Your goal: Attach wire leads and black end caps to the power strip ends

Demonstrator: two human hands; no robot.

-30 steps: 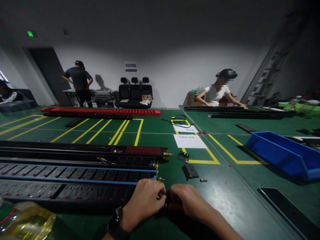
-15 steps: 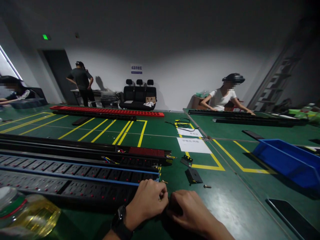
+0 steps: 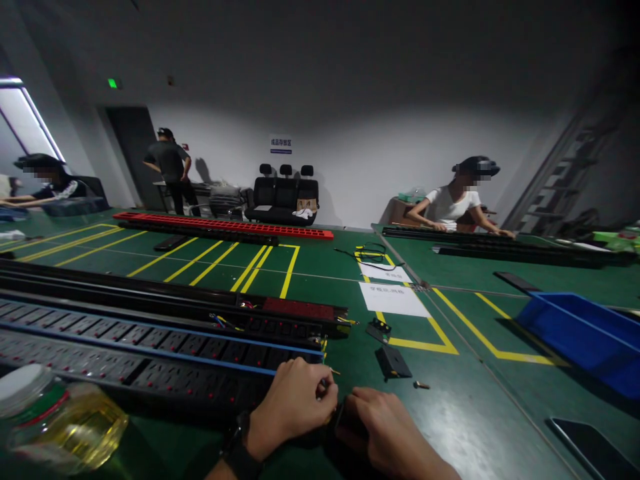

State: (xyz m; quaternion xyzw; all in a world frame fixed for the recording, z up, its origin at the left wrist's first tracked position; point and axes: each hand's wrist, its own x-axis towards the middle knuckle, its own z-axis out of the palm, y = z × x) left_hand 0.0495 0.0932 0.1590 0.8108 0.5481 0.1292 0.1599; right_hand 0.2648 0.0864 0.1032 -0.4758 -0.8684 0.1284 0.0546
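Observation:
My left hand (image 3: 299, 399), with a dark watch at the wrist, is closed in a pinch at the right end of the black socket strips (image 3: 200, 383). What its fingers hold is mostly hidden. Close beside it, my right hand (image 3: 387, 427) is wrapped round a small black part (image 3: 351, 421), mostly covered by the fingers. Wires with yellow-green insulation (image 3: 325, 347) stick out of a strip end just beyond my left hand. Past my right hand lie a black end piece (image 3: 393, 362), a smaller black part (image 3: 379, 331) and a screw (image 3: 421, 385).
A bottle of yellow liquid (image 3: 75, 427) stands at the near left. To the right are a blue bin (image 3: 585, 340) and a phone (image 3: 595, 447). Paper sheets (image 3: 395, 300) lie mid-table. Across the table, a co-worker in white (image 3: 453, 207) handles long black strips (image 3: 525, 253).
The view has shifted slightly left and up. My right hand has moved a little apart from my left, and more of the black part shows in it.

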